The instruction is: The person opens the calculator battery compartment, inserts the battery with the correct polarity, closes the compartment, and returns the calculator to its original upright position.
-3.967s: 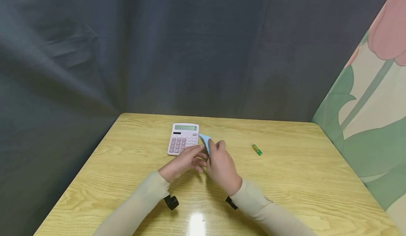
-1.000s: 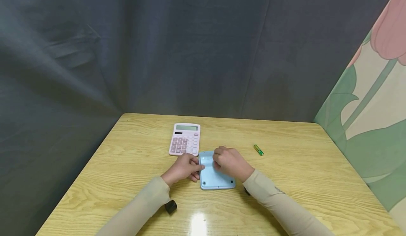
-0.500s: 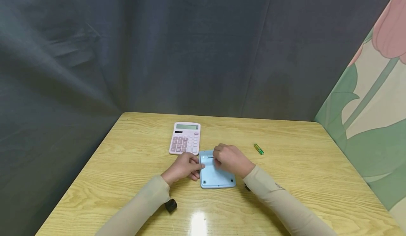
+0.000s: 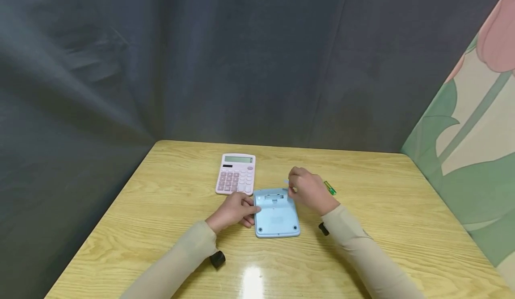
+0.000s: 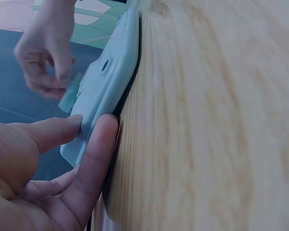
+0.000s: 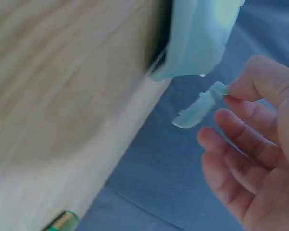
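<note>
A light blue calculator (image 4: 277, 218) lies face down on the table, the battery compartment (image 4: 274, 197) in its back uncovered. My left hand (image 4: 233, 210) holds its left edge, thumb on the back and fingers along the side, as the left wrist view shows up close. Above its far right corner, my right hand (image 4: 307, 189) pinches a small light blue battery cover (image 6: 197, 109) between thumb and index finger, the other fingers loosely bent. In the right wrist view the cover is apart from the calculator.
Just beyond the left hand, a pink calculator (image 4: 236, 174) lies face up with 0 on its display. A green battery (image 4: 330, 187) lies right of my right hand, partly covered by it. A dark curtain (image 4: 257, 66) hangs behind the wooden table (image 4: 161, 209).
Four seconds ago both hands held the blue calculator raised and tilted; it then went face down. In the last half second my right hand lifted the battery cover off, up and right, baring the compartment.
</note>
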Available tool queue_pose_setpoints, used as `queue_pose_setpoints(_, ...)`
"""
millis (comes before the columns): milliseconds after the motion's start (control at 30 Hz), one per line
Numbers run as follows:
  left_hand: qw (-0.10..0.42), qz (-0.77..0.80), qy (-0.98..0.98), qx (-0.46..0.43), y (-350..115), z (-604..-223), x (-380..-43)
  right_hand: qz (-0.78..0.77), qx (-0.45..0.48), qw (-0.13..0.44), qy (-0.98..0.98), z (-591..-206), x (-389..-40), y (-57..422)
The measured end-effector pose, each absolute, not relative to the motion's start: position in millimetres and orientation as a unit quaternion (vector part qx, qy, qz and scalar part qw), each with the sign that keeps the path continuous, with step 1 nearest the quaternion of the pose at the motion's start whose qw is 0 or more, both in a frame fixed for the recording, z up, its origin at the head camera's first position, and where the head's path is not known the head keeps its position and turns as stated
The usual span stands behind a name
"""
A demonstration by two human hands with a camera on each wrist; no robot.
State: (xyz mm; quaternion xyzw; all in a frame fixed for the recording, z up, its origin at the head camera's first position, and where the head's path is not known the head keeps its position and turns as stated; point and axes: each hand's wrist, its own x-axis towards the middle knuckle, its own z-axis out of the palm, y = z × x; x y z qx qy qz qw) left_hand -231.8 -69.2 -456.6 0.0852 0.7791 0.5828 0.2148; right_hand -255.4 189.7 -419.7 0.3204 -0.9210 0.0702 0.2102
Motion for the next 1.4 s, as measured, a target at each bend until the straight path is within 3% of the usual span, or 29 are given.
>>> queue_pose_setpoints(433, 0.216, 0.583, 0.779, 0.079, -71, -458, -230, 0.051, 0.233, 0.051, -0.970, -430, -255, 204)
queue_pose_setpoints(567, 0.215, 0.584, 0.779, 0.080, -71, -458, -231, 0.091, 0.217, 0.033, -0.971, -430, -257, 207)
queue_pose_setpoints(833, 0.219, 0.588, 0.774, 0.080, -69, -458, -231, 0.118, 0.109, 0.055, -0.986, -423, -263, 238)
queue_pose_setpoints(1033, 0.222, 0.590, 0.772, 0.076, -69, -460, -231, 0.130, 0.026, -0.018, -0.991, -427, -263, 262)
queue_pose_setpoints(1400, 0.224, 0.592, 0.770, 0.075, -70, -459, -232, 0.207, 0.046, -0.065, -0.975, -433, -267, 274)
